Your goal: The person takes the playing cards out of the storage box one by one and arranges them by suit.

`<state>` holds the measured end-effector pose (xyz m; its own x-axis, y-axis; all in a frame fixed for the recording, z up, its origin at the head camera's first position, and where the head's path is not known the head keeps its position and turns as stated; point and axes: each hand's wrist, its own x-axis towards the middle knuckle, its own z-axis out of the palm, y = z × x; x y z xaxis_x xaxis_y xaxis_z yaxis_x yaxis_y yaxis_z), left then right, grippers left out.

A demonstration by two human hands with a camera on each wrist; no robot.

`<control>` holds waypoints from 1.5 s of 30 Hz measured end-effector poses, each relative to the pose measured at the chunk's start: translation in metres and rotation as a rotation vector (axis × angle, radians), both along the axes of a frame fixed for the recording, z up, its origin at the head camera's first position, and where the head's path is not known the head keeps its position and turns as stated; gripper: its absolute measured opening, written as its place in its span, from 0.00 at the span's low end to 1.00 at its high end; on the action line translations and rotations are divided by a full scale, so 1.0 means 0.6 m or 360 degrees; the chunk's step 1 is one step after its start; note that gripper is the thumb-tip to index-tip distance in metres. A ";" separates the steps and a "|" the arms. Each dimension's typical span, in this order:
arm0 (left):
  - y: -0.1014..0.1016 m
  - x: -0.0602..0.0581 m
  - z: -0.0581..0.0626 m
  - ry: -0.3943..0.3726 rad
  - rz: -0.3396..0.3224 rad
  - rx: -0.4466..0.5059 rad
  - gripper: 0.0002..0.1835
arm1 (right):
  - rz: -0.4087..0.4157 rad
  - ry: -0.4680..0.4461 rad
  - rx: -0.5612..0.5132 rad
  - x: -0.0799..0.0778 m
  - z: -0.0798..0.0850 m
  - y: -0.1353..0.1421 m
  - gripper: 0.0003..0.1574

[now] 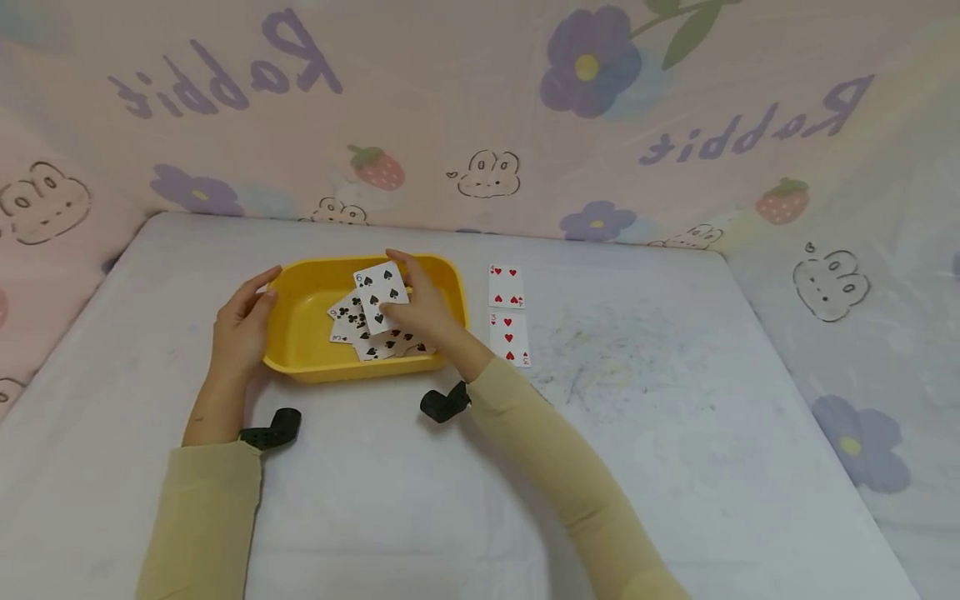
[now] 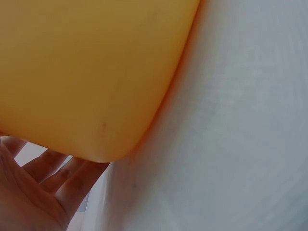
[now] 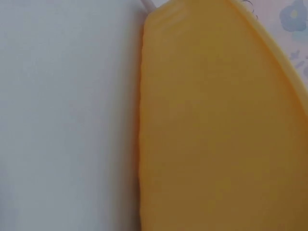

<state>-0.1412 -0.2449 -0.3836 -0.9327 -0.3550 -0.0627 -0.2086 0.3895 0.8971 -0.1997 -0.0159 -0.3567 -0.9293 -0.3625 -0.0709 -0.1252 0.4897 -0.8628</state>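
Observation:
In the head view, my right hand (image 1: 429,307) pinches a six of spades playing card (image 1: 372,300), its thumb across the card's face. The card is above several black-suited playing cards (image 1: 345,333) that lie overlapped in a shallow yellow plastic tray (image 1: 303,364). At the tray's left end my left hand (image 1: 238,325) holds the rim with fingers and thumb. The left wrist view has the left hand (image 2: 38,192) against the tray wall (image 2: 96,86), its fingertips partly hidden. Only the tray's outer side (image 3: 216,120) fills the right wrist view; the right hand is out of sight there.
Just right of the tray, a four of hearts (image 1: 506,286) and a three of hearts (image 1: 509,340) lie face up in a column on the white table (image 1: 360,483). Behind the table hangs a pink sheet (image 1: 450,100) printed with rabbits and flowers.

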 end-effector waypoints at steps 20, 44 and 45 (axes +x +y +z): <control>-0.002 0.001 0.003 -0.0059 -0.0003 -0.0001 0.23 | -0.0218 0.0127 -0.0457 -0.014 0.014 0.079 0.44; -0.005 -0.001 -0.003 -0.0014 0.0008 0.0047 0.22 | -0.0608 0.0123 -0.0477 -0.061 -0.027 0.222 0.46; -0.005 -0.001 -0.003 -0.0018 0.0007 0.0047 0.22 | -0.0621 0.0124 -0.0462 -0.063 -0.030 0.228 0.47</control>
